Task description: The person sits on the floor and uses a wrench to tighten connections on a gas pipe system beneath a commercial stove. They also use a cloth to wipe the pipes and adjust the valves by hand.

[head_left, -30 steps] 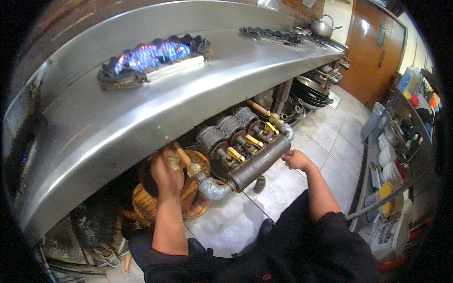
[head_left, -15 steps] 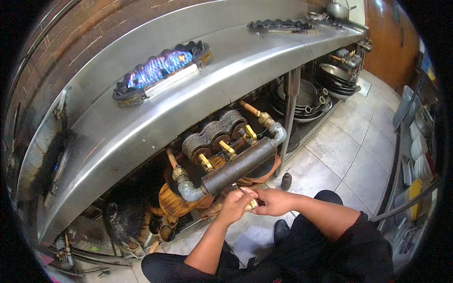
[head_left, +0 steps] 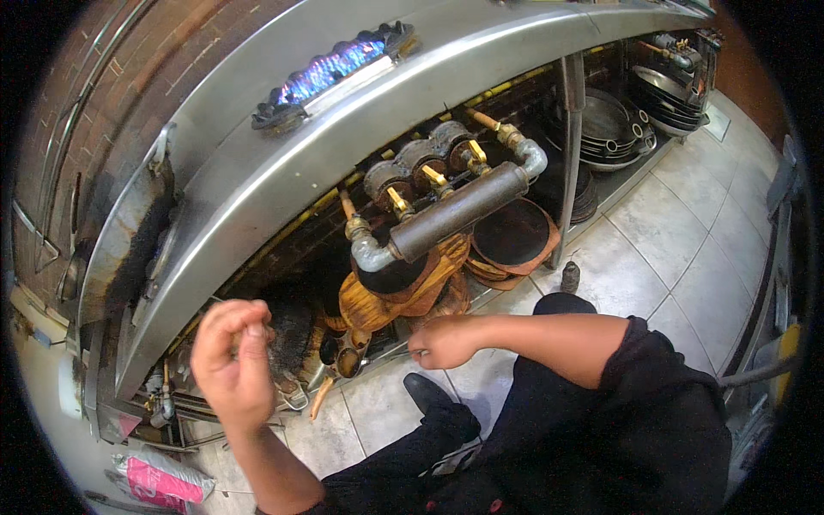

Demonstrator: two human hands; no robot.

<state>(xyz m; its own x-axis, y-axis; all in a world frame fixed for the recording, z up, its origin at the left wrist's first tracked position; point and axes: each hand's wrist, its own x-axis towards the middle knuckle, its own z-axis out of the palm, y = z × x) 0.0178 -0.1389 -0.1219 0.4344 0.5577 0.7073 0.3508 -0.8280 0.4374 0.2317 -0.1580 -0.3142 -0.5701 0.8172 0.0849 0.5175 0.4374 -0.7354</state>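
Observation:
My left hand (head_left: 236, 365) is raised at the left, in front of the steel stove's edge, its fingers curled in toward the thumb. What it holds, if anything, I cannot make out. My right hand (head_left: 446, 342) is closed low in the middle, just below the wooden boards; its fingers face left and whatever may be in them is hidden. Beyond it hangs a dark gas pipe (head_left: 459, 213) with elbow joints at both ends. Several yellow-handled valves (head_left: 435, 178) stick up from it, beside round blackened burner bodies (head_left: 421, 160).
A burner (head_left: 330, 73) burns blue on the steel stove (head_left: 283, 184). Below stand wooden boards with black plates (head_left: 512, 233), stacked pans (head_left: 605, 120) and a steel leg (head_left: 571, 163). A large blackened pan (head_left: 129, 232) leans at left. A pink-and-white sack (head_left: 159, 481) lies lower left.
My hands have parted from around a small yellowish thing. The left moved up and left; the right moved slightly left and up. The view has shifted, with the stove farther up.

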